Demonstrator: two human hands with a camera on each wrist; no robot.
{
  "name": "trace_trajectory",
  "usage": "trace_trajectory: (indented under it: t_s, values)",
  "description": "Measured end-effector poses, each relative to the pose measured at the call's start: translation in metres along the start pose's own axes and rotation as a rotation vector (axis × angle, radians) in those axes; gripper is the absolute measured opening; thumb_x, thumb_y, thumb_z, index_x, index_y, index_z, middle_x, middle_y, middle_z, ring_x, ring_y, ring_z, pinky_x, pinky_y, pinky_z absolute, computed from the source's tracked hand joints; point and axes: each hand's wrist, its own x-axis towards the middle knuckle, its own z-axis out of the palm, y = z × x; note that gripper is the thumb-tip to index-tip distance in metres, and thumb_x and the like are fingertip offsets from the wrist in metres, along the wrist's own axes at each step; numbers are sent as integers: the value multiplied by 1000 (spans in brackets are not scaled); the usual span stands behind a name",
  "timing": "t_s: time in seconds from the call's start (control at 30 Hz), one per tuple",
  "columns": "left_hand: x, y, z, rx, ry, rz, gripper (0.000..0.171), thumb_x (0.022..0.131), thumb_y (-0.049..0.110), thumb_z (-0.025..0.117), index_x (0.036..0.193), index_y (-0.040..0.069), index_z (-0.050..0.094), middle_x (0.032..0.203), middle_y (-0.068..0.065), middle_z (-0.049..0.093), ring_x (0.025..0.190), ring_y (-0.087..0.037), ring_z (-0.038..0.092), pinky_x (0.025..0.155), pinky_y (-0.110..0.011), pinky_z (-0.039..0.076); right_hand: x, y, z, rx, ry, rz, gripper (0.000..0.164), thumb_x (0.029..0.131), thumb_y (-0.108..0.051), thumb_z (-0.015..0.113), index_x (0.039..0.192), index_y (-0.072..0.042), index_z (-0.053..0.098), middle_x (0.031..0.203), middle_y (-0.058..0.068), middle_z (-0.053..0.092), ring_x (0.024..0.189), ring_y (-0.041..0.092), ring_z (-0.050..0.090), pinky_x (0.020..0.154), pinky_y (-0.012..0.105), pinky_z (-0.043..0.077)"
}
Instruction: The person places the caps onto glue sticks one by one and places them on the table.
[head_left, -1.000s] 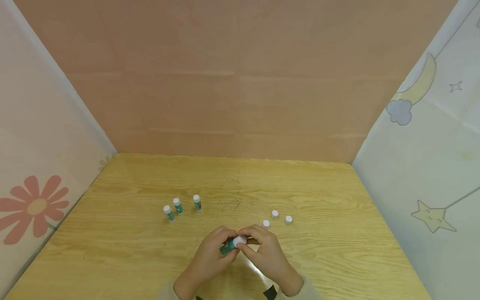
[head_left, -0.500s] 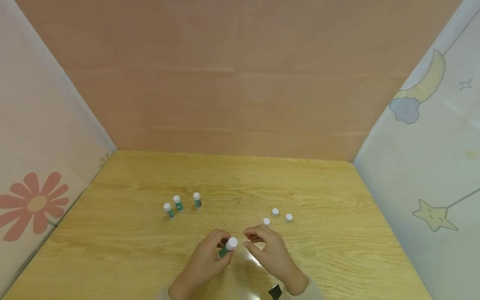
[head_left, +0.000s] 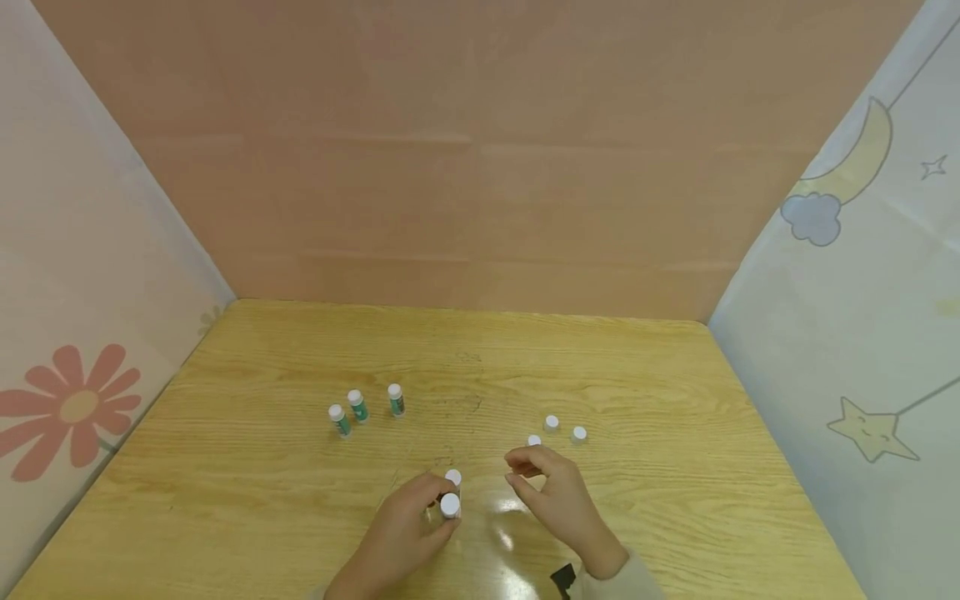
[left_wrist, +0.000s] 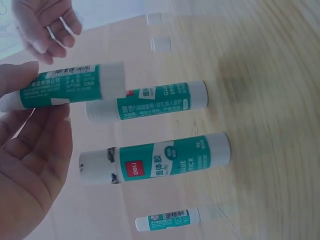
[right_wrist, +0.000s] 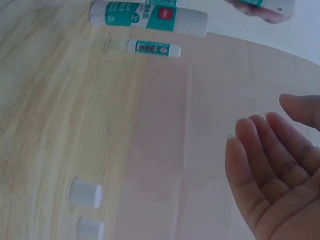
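- Hands apart: L hand [head_left: 408, 518] pinches a green glue stick [left_wrist: 77, 82] betw. thumb & fingers; R hand [head_left: 553, 496] sits off to its right, fingers loosely bent, nothing in it.
- Held stick: approx. upright, white top up; base looks clear of the tabletop [head_left: 480, 342], I'd judge. Step in hand is prob. standing it up: keep it vert., get the base flat before the fingers let go, else it may tip.
- Just beyond: rear-label stick [left_wrist: 167, 102], partly behind the held one, & deli-logo stick [left_wrist: 157, 162] w/ dark marks round its white top, both standing. Head view shows only one plainly; other is prob. behind L hand. Best leave a small gap so knuckles don't knock 'em.
- Past R fingertips: three small white caps [head_left: 552, 424] on the table; nearest is partly hidden by R fingers in head view. R hand should keep high there, or a cap could get nudged.
- Farther, to the left: three upright sticks [head_left: 359, 407], white tops up, well apart from the held one; no need to touch.
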Motion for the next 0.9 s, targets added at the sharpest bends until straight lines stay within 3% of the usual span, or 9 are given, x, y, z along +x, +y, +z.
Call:
trace_trajectory:
  t_s: [0.2, 0.37, 0.67, 0.9]
  values:
    - [-6, 1, 0, 5, -57, -4, 34, 66, 2, 72, 94, 7, 54, 87, 6, 56, 78, -6, 53, 65, -18, 47, -3, 9, -4, -11, 12, 33, 20, 70, 3, 66, 88, -3, 60, 83, 3, 60, 72, 13, 56, 63, 27, 49]
    - [-9, 2, -1, 28, -86, -16, 31, 66, 1, 72, 90, 8, 53, 87, 4, 56, 77, -7, 55, 64, -17, 47, -5, 15, -6, -5, 15, 78, 19, 71, 3, 66, 88, -3, 60, 83, 5, 60, 72, 13, 56, 63, 27, 49]
    - [-12, 3, 0, 64, -202, -121, 24, 70, 5, 70, 83, 13, 51, 85, 8, 53, 73, -2, 50, 62, -17, 45, -4, 22, -8, -7, 0, 129, 20, 71, 4, 65, 89, 2, 60, 84, 8, 61, 72, 14, 56, 64, 27, 49]
    - [-13, 1, 2, 69, -241, -158, 22, 71, 3, 68, 88, 9, 54, 88, 3, 55, 74, -4, 51, 62, -18, 46, -6, 23, -8, -9, -2, 124, 19, 70, 6, 65, 89, 4, 59, 83, 9, 61, 72, 14, 56, 63, 30, 50]
